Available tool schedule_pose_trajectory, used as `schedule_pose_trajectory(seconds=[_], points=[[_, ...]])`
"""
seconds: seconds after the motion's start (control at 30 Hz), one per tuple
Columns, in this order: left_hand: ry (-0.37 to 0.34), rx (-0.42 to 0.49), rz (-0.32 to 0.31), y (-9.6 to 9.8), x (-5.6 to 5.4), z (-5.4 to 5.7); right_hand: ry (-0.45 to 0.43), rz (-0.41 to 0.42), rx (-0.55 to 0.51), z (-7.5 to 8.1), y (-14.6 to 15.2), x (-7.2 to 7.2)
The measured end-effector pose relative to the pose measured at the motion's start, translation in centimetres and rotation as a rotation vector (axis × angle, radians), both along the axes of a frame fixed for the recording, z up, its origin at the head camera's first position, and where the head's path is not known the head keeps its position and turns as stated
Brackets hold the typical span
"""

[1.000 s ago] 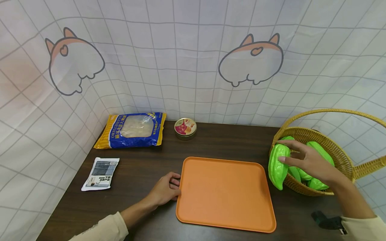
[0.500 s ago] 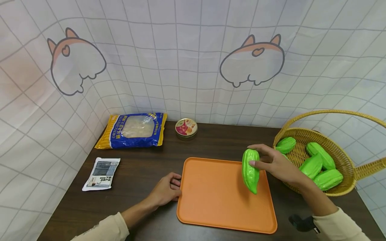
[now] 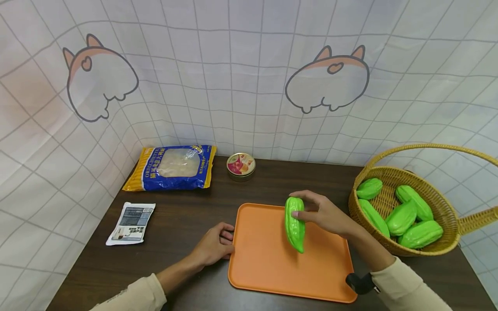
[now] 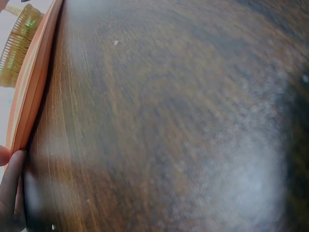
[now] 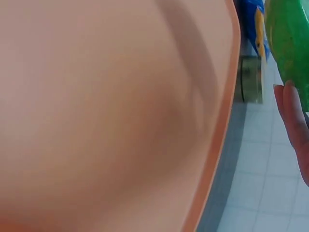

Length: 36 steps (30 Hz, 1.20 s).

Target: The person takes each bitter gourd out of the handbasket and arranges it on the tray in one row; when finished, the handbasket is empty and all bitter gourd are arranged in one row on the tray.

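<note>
Over the last second I watch the right hand (image 3: 324,216) come leftward from the left rim of the wicker basket (image 3: 445,211), cross the right edge of the orange tray (image 3: 264,268) and reach the space above the tray's middle, a little toward its far edge. It brings the green gourd (image 3: 294,222) along, gripped between thumb and fingers around the upper part, the hand opened only as wide as the gourd's girth. The gourd hangs tilted, its narrow tip pointing down toward the near edge, and in the right wrist view I make it out above the tray, apart from its surface. For the work in hand I take this to mean that the lift out of the basket is done and the carry well along, with nothing yet set on the tray. The left hand (image 3: 212,246) stays where it is at the middle of the tray's left edge, fingers bent, holding the rim, which I judge keeps the tray steady. Five other gourds (image 3: 402,218) lie in the basket, by the right edge of the table (image 3: 186,216), while the pasta bag (image 3: 177,167) at the far left corner and the tin (image 3: 241,166) near the far edge sit unmoved
</note>
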<state>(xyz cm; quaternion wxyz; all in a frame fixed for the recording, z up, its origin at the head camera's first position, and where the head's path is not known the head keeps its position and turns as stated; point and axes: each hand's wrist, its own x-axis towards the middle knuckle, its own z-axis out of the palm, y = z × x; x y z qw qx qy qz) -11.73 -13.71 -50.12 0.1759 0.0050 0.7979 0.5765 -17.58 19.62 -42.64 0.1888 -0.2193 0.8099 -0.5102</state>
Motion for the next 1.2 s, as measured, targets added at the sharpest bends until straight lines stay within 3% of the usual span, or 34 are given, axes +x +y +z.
schedule_pose_trajectory(seconds=[0.27, 0.73, 1.2], points=[[-0.010, -0.007, -0.002, -0.1, -0.1, -0.1, -0.068, 0.019, -0.074, -1.3, -2.9, -0.8], [0.004, 0.001, -0.012, -0.1, -0.2, 0.0, -0.120, 0.042, -0.070, -2.8, -6.6, -1.6], [0.008, 0.001, -0.013, -0.1, -0.2, 0.0, -0.029, -0.095, 0.104, -3.9, -10.1, -2.1]])
